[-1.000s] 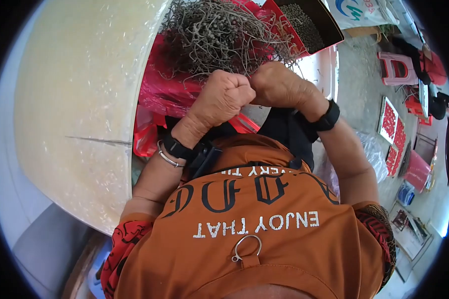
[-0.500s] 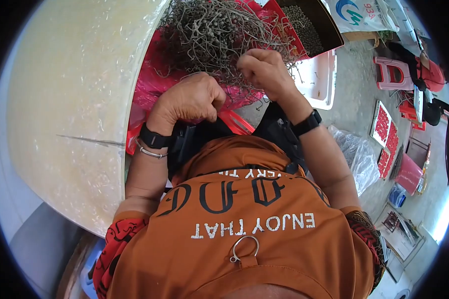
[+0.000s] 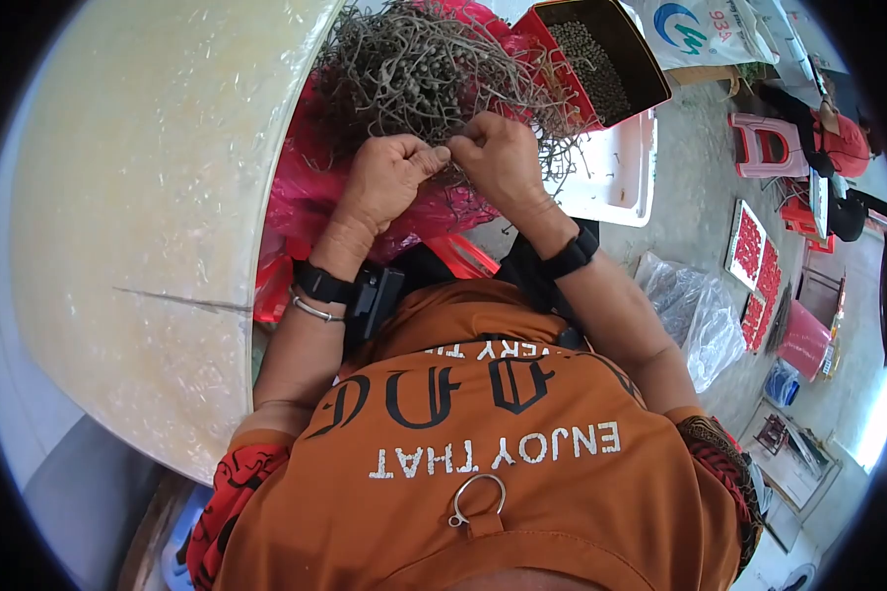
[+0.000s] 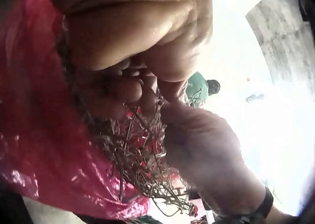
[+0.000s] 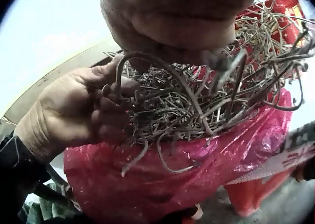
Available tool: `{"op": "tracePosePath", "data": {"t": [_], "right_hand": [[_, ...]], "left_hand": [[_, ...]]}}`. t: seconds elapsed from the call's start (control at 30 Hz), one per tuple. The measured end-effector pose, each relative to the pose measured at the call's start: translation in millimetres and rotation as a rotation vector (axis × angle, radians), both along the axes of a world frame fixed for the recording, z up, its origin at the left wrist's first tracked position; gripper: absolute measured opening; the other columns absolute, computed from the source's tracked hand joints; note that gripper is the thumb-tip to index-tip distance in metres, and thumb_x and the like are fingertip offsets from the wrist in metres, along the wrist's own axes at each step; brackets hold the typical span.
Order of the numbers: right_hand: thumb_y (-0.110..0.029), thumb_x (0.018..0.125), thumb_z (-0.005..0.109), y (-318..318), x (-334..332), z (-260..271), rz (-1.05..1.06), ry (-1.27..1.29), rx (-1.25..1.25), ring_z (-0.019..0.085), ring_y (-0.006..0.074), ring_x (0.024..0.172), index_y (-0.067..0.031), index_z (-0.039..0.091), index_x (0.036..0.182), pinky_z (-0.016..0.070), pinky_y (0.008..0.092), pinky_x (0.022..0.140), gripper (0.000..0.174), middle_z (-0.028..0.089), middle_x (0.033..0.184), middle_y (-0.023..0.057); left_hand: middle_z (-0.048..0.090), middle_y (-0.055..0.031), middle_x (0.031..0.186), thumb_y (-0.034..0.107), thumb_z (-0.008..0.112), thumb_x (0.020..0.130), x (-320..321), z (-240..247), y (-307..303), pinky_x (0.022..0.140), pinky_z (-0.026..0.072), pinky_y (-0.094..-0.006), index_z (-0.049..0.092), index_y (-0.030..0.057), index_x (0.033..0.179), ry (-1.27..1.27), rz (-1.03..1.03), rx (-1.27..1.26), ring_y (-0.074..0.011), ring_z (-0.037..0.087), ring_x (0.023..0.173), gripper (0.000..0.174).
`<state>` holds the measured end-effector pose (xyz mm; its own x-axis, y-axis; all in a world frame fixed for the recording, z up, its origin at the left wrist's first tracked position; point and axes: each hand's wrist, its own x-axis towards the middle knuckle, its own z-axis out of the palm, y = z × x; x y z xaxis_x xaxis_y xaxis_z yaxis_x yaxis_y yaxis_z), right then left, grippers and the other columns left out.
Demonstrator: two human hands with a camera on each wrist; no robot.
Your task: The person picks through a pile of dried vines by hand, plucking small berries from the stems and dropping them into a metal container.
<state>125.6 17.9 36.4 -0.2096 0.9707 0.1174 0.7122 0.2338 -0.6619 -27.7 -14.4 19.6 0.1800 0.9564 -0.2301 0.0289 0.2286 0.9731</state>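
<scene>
A tangled heap of dry, grey-brown thin stems (image 3: 394,79) with small round knobs lies on pink plastic (image 3: 315,202) in front of the person. Both hands meet at its near edge. The left hand (image 3: 379,182) pinches a stem between thumb and fingers. In the right wrist view that bent stem (image 5: 119,75) arches up from the left fingertips and back toward the heap. The right hand (image 3: 503,163), fingers curled, has its thumb and forefinger close to the left fingertips; its palm partly hides the grip, and I cannot tell what it holds.
A pale table (image 3: 158,197) borders the left side. Beyond the heap stands a red box (image 3: 550,69) of small round pellets (image 3: 596,74), beside a white tray (image 3: 646,197). Clear plastic (image 3: 695,315), trays of red pieces (image 3: 749,246), a pink stool (image 3: 759,143) and another person (image 3: 843,143) are to the right.
The hands were together as curled fists one second ago, then moved apart, the right one over the heap. Now they have come back together, fingertips meeting at the heap's near edge.
</scene>
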Motion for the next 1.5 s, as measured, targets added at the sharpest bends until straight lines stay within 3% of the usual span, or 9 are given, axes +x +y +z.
{"op": "tracePosePath", "data": {"t": [0.2, 0.3, 0.43, 0.6, 0.7, 1.0, 1.27, 1.37, 1.5], "right_hand": [[-0.015, 0.067, 0.062, -5, 3, 15, -0.007, 0.112, -0.058, 0.06, 0.0326, 0.061, -0.0023, 0.059, 0.067, 0.0484, 0.0383, 0.057, 0.013, 0.058, 0.062, 0.017], [-0.009, 0.067, 0.062, -10, -2, 17, 0.033, 0.16, -0.002, 0.054, 0.015, 0.049, -0.0003, 0.056, 0.068, 0.0445, 0.0277, 0.051, 0.01, 0.055, 0.056, 0.0107], [-0.009, 0.067, 0.061, -13, -6, 7, 0.163, 0.19, -0.028, 0.054, 0.0123, 0.052, -0.0003, 0.057, 0.069, 0.0447, 0.0268, 0.052, 0.01, 0.055, 0.056, 0.0092], [-0.007, 0.067, 0.058, 0, 11, 15, 0.395, 0.272, -0.21, 0.053, 0.0113, 0.053, 0.0011, 0.059, 0.073, 0.0438, 0.0268, 0.051, 0.01, 0.055, 0.057, 0.008], [-0.005, 0.069, 0.057, -3, 15, 30, 0.79, 0.401, -0.529, 0.05, 0.0091, 0.052, 0.002, 0.06, 0.074, 0.0411, 0.0244, 0.048, 0.009, 0.055, 0.057, 0.0053], [-0.006, 0.075, 0.056, 18, 37, 30, 0.122, 0.942, -0.837, 0.048, 0.0098, 0.049, -0.0001, 0.062, 0.075, 0.0374, 0.0237, 0.042, 0.009, 0.06, 0.07, 0.0057], [-0.006, 0.073, 0.057, 29, 10, 17, -0.155, 0.702, -0.864, 0.051, 0.0132, 0.05, -0.0039, 0.06, 0.083, 0.0388, 0.0243, 0.042, 0.011, 0.055, 0.066, 0.0072], [-0.004, 0.066, 0.059, 39, 17, -22, 0.49, -0.229, 0.323, 0.057, 0.0221, 0.058, -0.0047, 0.059, 0.082, 0.0459, 0.0308, 0.049, 0.016, 0.055, 0.066, 0.0109], [-0.003, 0.059, 0.061, 35, 19, -20, 0.42, -0.404, 0.315, 0.059, 0.0276, 0.068, -0.0054, 0.058, 0.08, 0.0488, 0.034, 0.058, 0.022, 0.056, 0.069, 0.0139]], "left_hand": [[0.062, -0.004, 0.088, 0.018, 0.06, 0.084, 21, -8, 1, 0.072, 0.0442, -0.0231, 0.06, -0.0019, 0.098, -0.419, 0.146, -0.142, -0.0083, 0.053, 0.078, 0.025], [0.061, -0.0028, 0.079, 0.013, 0.056, 0.086, 23, -7, 7, 0.062, 0.0443, -0.0223, 0.061, 0.0005, 0.095, -0.797, 0.241, -0.318, -0.0098, 0.054, 0.066, 0.016], [0.061, -0.0079, 0.09, 0.015, 0.051, 0.089, 17, -41, 15, 0.08, 0.0471, -0.029, 0.058, -0.0007, 0.095, -0.913, 0.247, -0.317, -0.0175, 0.058, 0.084, 0.018], [0.058, -0.0058, 0.073, 0.01, 0.05, 0.088, 20, -25, 10, 0.067, 0.0468, -0.0286, 0.059, 0.0019, 0.082, -0.984, 0.381, -0.443, -0.016, 0.054, 0.064, 0.014], [0.054, -0.0045, 0.067, 0.013, 0.05, 0.087, 4, -30, 10, 0.064, 0.0464, -0.0293, 0.058, 0.0019, 0.078, -0.74, 0.274, -0.391, -0.015, 0.05, 0.059, 0.017], [0.052, -0.0036, 0.064, 0.018, 0.051, 0.088, -4, -29, 15, 0.054, 0.0417, -0.0276, 0.055, 0.0041, 0.076, -0.868, 0.006, -0.343, -0.0115, 0.043, 0.052, 0.018], [0.048, -0.0022, 0.065, 0.022, 0.053, 0.087, -11, -25, 12, 0.053, 0.0392, -0.0272, 0.052, 0.0074, 0.077, -0.8, -0.102, -0.334, -0.0082, 0.036, 0.049, 0.018], [0.048, -0.0018, 0.065, 0.023, 0.053, 0.088, -10, -25, 11, 0.053, 0.0384, -0.0265, 0.051, 0.0078, 0.078, -0.85, -0.191, -0.295, -0.0081, 0.035, 0.048, 0.018], [0.048, -0.0015, 0.065, 0.023, 0.053, 0.088, -10, -18, 11, 0.053, 0.0385, -0.0261, 0.051, 0.0081, 0.079, -0.9, -0.195, -0.321, -0.008, 0.034, 0.048, 0.018]]}}
